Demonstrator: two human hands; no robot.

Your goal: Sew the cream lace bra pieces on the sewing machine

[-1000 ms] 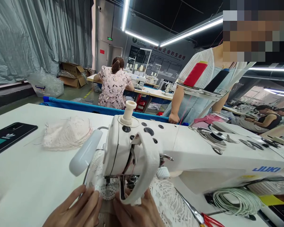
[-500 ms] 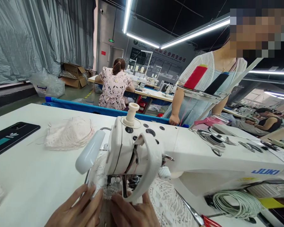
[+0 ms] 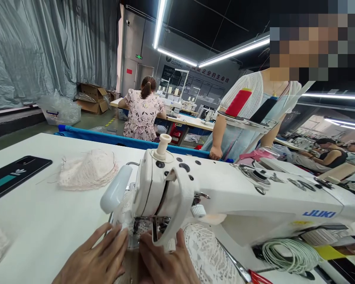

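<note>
A piece of white lace fabric (image 3: 122,211) lies under the head of a white sewing machine (image 3: 213,185). Its patterned part (image 3: 208,252) spreads out to the right of the needle area. My left hand (image 3: 96,254) has its fingers close together, gripping the lace just left of the presser foot. In front of the needle, my right hand (image 3: 167,258) is closed on the same lace, its fingertips partly behind the machine's white curved guard (image 3: 182,213). Scissors with red handles (image 3: 256,276) rest beside the lace on the right.
A stack of lace pieces (image 3: 88,169) and a black phone (image 3: 20,173) lie on the left of the table. Coiled pale cord (image 3: 290,254) sits under the machine arm. A person (image 3: 239,126) stands behind the machine, one hand on the blue cloth edge (image 3: 130,142).
The camera view has shifted slightly, so the machine appears a little further left. Both hands stay on the lace at the presser foot, with only small finger movements.
</note>
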